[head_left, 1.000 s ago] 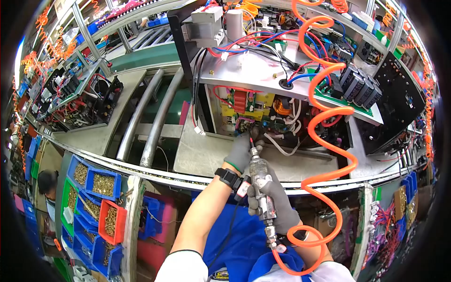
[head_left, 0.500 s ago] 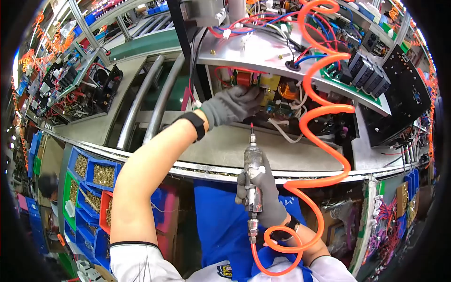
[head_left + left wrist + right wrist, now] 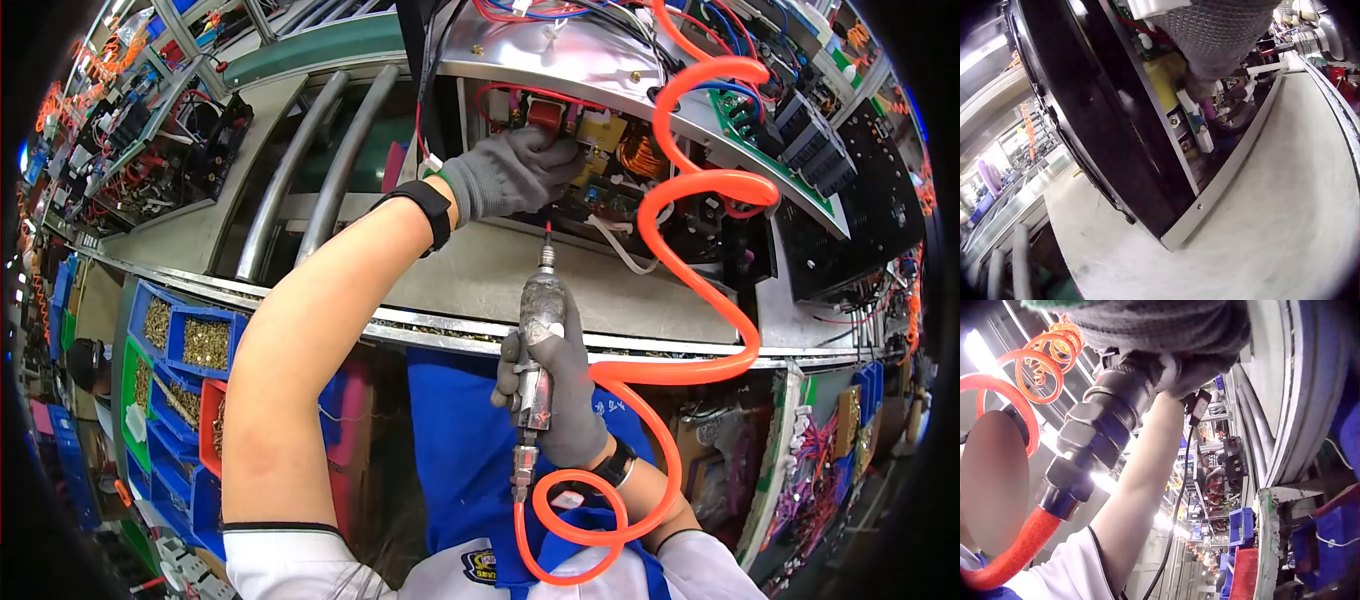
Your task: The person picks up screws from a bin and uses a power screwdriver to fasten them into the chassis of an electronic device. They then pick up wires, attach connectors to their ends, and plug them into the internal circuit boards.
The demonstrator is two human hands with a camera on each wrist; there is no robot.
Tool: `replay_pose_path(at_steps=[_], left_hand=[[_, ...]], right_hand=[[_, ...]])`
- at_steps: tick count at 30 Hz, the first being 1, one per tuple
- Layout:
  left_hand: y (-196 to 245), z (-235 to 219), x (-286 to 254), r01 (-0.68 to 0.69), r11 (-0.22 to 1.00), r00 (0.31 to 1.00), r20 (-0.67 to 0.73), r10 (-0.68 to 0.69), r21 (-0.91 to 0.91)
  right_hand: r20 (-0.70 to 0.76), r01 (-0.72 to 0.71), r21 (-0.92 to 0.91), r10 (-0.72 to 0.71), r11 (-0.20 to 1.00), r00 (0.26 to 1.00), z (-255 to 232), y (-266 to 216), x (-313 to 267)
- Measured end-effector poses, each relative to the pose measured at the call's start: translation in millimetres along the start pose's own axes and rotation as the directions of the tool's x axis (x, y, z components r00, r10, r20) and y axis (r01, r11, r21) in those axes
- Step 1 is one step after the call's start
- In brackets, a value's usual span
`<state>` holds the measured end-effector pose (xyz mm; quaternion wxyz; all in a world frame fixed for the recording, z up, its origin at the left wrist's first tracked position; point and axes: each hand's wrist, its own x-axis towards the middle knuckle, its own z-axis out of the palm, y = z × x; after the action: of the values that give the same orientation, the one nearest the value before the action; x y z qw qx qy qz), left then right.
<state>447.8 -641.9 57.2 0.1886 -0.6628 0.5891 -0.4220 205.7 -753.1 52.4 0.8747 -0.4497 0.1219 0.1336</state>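
Observation:
In the head view my gloved right hand (image 3: 572, 385) grips a pneumatic screwdriver (image 3: 543, 305) by its body. Its red-tipped bit (image 3: 548, 230) points away from me at the front of an open metal chassis (image 3: 640, 85). An orange coiled air hose (image 3: 690, 290) joins the tool's rear end. My gloved left hand (image 3: 515, 172) reaches inside the chassis, over circuit parts beside a red component (image 3: 545, 115) and a copper coil (image 3: 638, 152). The fingertips are hidden among these parts, so I cannot tell if they hold anything. The left wrist view shows the glove (image 3: 1210, 34) over a yellow board (image 3: 1166, 78).
The chassis stands on a metal plate (image 3: 480, 270), with steel rollers (image 3: 345, 165) to its left. Blue bins (image 3: 205, 340) of small brass-coloured fasteners are at lower left. Another electronics unit (image 3: 160, 145) sits far left. A white cable (image 3: 620, 240) hangs out front.
My left hand has left the screwdriver's tip and moved up and left into the chassis. My right hand still holds the screwdriver, now more upright. The head view has shifted.

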Motion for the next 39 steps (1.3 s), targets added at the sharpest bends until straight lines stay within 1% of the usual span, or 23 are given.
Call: replay_pose_path(at_steps=[2,6,9,12,15,16,19,20,23,24,25,26,27,28,29,30,31,32,33,35,37,38,39], left_hand=[[-1,-1,1,-0.026,0.999,0.999,0.032,0.024,0.042],[0,-2,1,-0.038,0.996,0.998,0.058,0.034,0.077],[-2,-8,2,0.034,0.999,0.999,-0.034,-0.033,0.009],[1,-7,1,0.103,0.988,0.986,-0.116,-0.117,-0.117],[-2,-11,4,0.053,0.996,0.998,-0.032,-0.056,-0.073],[-2,-7,5,0.027,1.000,0.999,-0.045,-0.027,-0.002],[2,-3,4,0.030,0.998,0.999,-0.041,-0.027,0.063],[2,-3,5,0.028,0.998,0.999,-0.048,-0.025,0.064],[2,-12,4,0.056,0.998,0.998,-0.002,-0.056,-0.014],[3,-16,3,0.097,0.993,0.995,-0.025,-0.098,-0.065],[7,-14,2,0.184,0.968,0.981,-0.027,-0.191,-0.169],[11,-12,1,0.266,0.926,0.960,-0.020,-0.281,-0.269],[14,-9,-1,0.342,0.866,0.930,-0.002,-0.368,-0.366],[3,-36,3,0.153,0.978,0.981,-0.095,-0.168,-0.142],[5,-50,-1,0.167,0.958,0.982,-0.047,-0.182,-0.235],[10,-56,-8,0.219,0.954,0.975,0.008,-0.222,-0.205],[17,-59,-16,0.269,0.947,0.963,0.061,-0.263,-0.173],[25,-62,-25,0.372,0.914,0.928,0.085,-0.363,-0.159],[34,-67,-33,0.476,0.861,0.879,0.129,-0.459,-0.181],[51,-77,-43,0.670,0.713,0.743,0.214,-0.635,-0.209],[69,-76,-44,0.747,0.608,0.664,0.338,-0.667,-0.267],[78,-74,-42,0.785,0.546,0.620,0.398,-0.676,-0.293],[86,-72,-39,0.782,0.526,0.623,0.424,-0.657,-0.334]], right_hand=[[-0.008,-0.006,0.019,0.006,1.000,1.000,2,1,-1],[0.014,0.002,-0.029,-0.001,1.000,1.000,-4,7,7],[0.009,0.020,-0.021,-0.020,1.000,1.000,-6,17,12],[0.018,0.035,-0.049,-0.034,0.998,0.999,-8,23,14],[0.025,0.048,-0.058,-0.046,0.997,0.999,-11,27,15],[0.027,0.048,-0.046,-0.047,0.998,0.999,-12,28,15],[0.037,0.043,0.022,-0.044,0.999,0.998,-13,30,13],[0.044,0.042,0.047,-0.044,0.998,0.998,-13,30,12],[0.083,0.001,0.076,-0.008,0.997,0.997,-24,44,19],[0.098,0.004,0.080,-0.012,0.997,0.995,-26,46,18],[0.116,0.031,0.080,-0.040,0.996,0.992,-25,48,15],[0.137,0.060,0.080,-0.071,0.995,0.988,-22,50,12],[0.147,0.037,0.092,-0.050,0.995,0.988,-22,46,5],[0.157,0.013,0.103,-0.029,0.995,0.987,-21,43,-2],[0.167,-0.011,0.113,-0.008,0.993,0.986,-21,39,-9],[0.215,-0.062,0.139,0.031,0.988,0.976,-30,33,-15],[0.263,-0.114,0.162,0.069,0.980,0.962,-43,25,-19],[0.255,-0.153,0.094,0.125,0.984,0.959,-52,10,-27],[0.240,-0.193,0.023,0.182,0.981,0.954,-63,-7,-37],[0.249,-0.249,-0.103,0.267,0.963,0.931,-93,-35,-52],[0.197,-0.236,-0.158,0.264,0.959,0.944,-121,-61,-75],[0.152,-0.219,-0.154,0.242,0.963,0.958,-137,-72,-88],[0.104,-0.201,-0.151,0.217,0.968,0.971,-153,-81,-100]])
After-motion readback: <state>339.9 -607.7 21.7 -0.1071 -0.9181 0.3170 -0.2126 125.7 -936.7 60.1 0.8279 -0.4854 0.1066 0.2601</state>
